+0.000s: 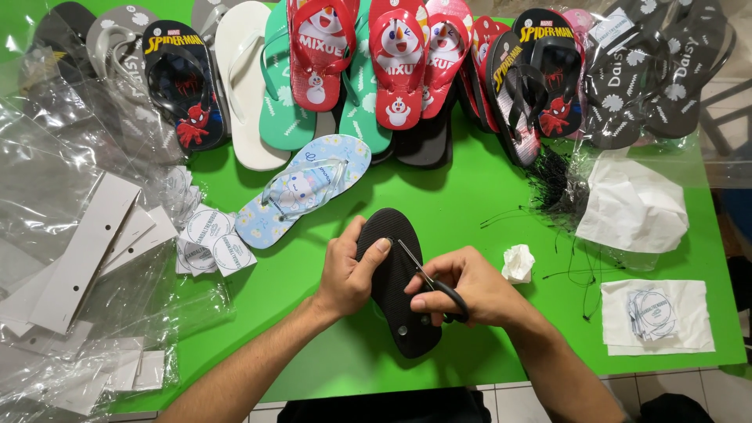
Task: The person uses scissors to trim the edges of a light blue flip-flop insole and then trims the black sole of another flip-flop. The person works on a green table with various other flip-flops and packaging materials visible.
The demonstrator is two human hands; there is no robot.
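Note:
A black flip-flop (pixel 395 309) lies sole up on the green table (pixel 470 211), in front of me. My left hand (pixel 348 270) grips its left edge, thumb pressed on the sole near the toe end. My right hand (pixel 462 290) holds small black-handled scissors (pixel 427 278), their blades pointing at the sole close to my left thumb. A light blue flip-flop (pixel 301 188) with a cartoon print lies just beyond, to the left.
Many flip-flops, red (pixel 395 59), green, white (pixel 247 86), black and grey, line the far edge. Clear plastic bags and cardboard strips (pixel 82 243) pile at left with round paper tags (pixel 211 239). Black threads (pixel 552 184), crumpled paper (pixel 517 262), white tissue (pixel 630 207) and tags on paper (pixel 654 313) lie right.

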